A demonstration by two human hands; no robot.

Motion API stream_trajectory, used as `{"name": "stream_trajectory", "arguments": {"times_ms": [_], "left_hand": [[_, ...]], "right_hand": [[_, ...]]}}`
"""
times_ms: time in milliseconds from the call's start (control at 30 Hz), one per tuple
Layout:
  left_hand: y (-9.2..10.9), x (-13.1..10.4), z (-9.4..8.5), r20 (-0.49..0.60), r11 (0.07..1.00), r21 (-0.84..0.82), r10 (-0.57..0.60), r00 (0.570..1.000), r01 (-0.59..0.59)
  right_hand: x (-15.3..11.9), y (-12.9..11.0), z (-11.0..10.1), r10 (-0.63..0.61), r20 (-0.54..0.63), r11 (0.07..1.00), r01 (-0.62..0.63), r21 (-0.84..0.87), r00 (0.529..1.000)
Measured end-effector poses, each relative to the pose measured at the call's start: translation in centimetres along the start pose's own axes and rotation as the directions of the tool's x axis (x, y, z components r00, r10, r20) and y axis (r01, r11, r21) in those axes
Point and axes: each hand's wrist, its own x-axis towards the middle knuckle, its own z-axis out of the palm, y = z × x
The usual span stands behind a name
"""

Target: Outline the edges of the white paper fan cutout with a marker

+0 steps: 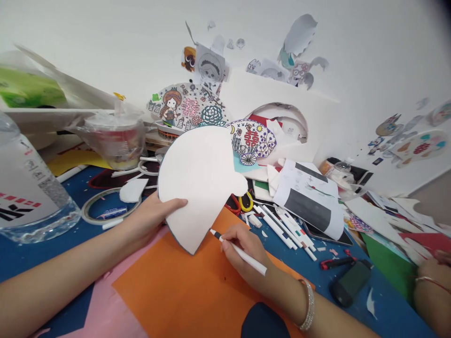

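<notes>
My left hand (pixel 162 211) grips a white fan-shaped paper cutout (pixel 197 173) at its lower left, thumb on the front face and fingers behind it. The cutout is held up and tilted, with a dark line along its left edge. In my right hand (pixel 243 246) is a white marker (pixel 246 259) with a black collar, held like a pen. Its tip lies at the cutout's lower right edge; whether it touches I cannot tell. Beneath both hands an orange sheet (pixel 197 291) lies over a pink sheet (pixel 120 300).
A large water bottle (pixel 31 188), a bagged cup (pixel 114 136) and a tape roll (pixel 88 213) stand left. Several white markers (pixel 278 225), yellow-and-red-handled scissors (pixel 245 202) and a dark green case (pixel 352 281) lie right. Decorated cutouts (pixel 190 105) lean behind. Another person's hand (pixel 435 277) is at far right.
</notes>
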Motion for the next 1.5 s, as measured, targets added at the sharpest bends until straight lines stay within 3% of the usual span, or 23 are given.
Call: {"name": "stream_trajectory", "arguments": {"times_ms": [733,1067,1367,1500], "left_hand": [[-0.3,0.3,-0.3,0.006,0.999,-0.031,-0.011,1.000,0.011],[1.6,-1.3,0.7,-0.001,0.999,0.005,-0.042,0.999,0.042],[1.1,-0.6,0.5,-0.049,0.998,0.012,-0.062,0.997,0.063],[1.2,-0.7,0.6,-0.023,0.999,0.015,-0.049,0.999,0.049]], "right_hand": [[0.0,-0.1,0.1,0.036,-0.030,0.999,-0.035,0.014,0.999],[0.1,-0.7,-0.1,0.040,-0.041,0.998,-0.041,-0.037,0.998],[0.0,-1.0,-0.2,0.058,-0.049,0.998,-0.059,-0.012,0.997],[0.1,-1.0,-0.2,0.051,-0.070,0.998,-0.053,-0.022,0.996]]}}
